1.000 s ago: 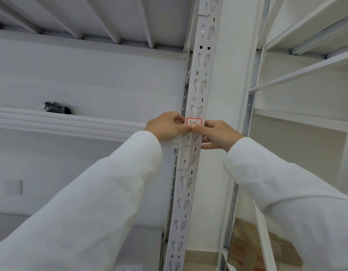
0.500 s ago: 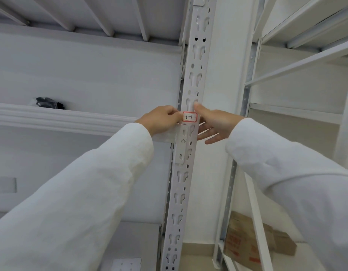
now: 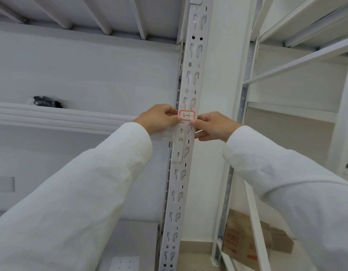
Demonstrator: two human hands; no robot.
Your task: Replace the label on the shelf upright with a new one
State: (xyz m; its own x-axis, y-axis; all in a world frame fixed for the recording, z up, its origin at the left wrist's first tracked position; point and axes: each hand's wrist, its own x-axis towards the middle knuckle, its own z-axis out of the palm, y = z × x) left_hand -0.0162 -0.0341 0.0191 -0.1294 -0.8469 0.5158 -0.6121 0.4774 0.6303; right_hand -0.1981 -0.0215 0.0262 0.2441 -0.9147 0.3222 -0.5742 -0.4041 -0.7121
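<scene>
Head view looks up along a white slotted shelf upright [image 3: 186,145], where a small red-bordered label [image 3: 187,116] marked "3-1" sits flat across its face, just above the bracket of the shelf beam [image 3: 57,118] that runs off to the left. The left hand [image 3: 159,119] is curled, its thumb tip pressing the label's lower left corner; the right hand [image 3: 214,126] is likewise bent, a fingertip on the lower right corner, so both pinch the label's edges against the metal rather than grasp anything loose. Whether this is the fresh label being smoothed down or the old one about to be peeled, I cannot tell (no second label shows anywhere). If it is being stuck on, the step is best done by rubbing outward from the middle toward each corner, keeping the top edge level across the upright, and bridging the slots gently so the paper does not dimple into them. If it is coming off, a corner should be lifted slowly to avoid tearing. A dark bundle [image 3: 47,101] lies on the shelf at left, and cardboard boxes [image 3: 247,243] sit low at right.
</scene>
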